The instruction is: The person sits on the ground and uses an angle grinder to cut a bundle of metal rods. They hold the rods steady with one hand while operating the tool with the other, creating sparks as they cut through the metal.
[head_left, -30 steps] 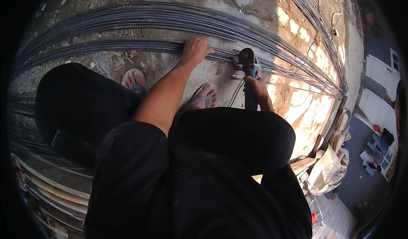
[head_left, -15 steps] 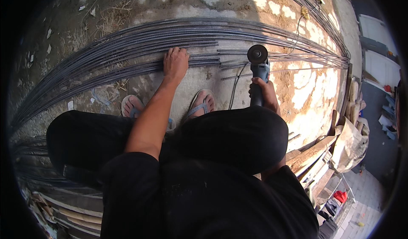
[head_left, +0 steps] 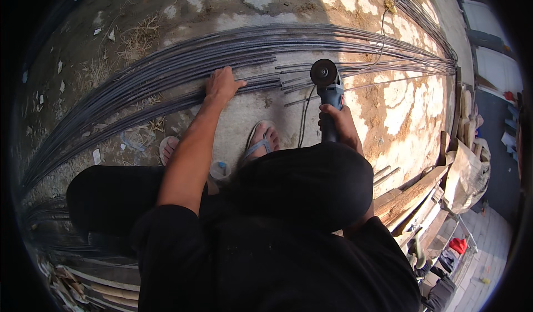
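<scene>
The right hand (head_left: pixel 340 124) is wrapped around the dark handle of an angle grinder (head_left: pixel 331 96), fingers closed, with the round disc (head_left: pixel 323 72) standing beyond the hand, on its far side. The left hand (head_left: pixel 221 85) lies on the nearer metal rods (head_left: pixel 256 83), partly curled with its thumb stretched out to the right; whether its fingers grip any rod cannot be told. Those rods run leftward beneath the left hand and end just to its right, between the two hands. A longer bundle (head_left: pixel 233 41) curves past beyond both hands. A black cable (head_left: pixel 305 120) hangs just left of the right hand.
</scene>
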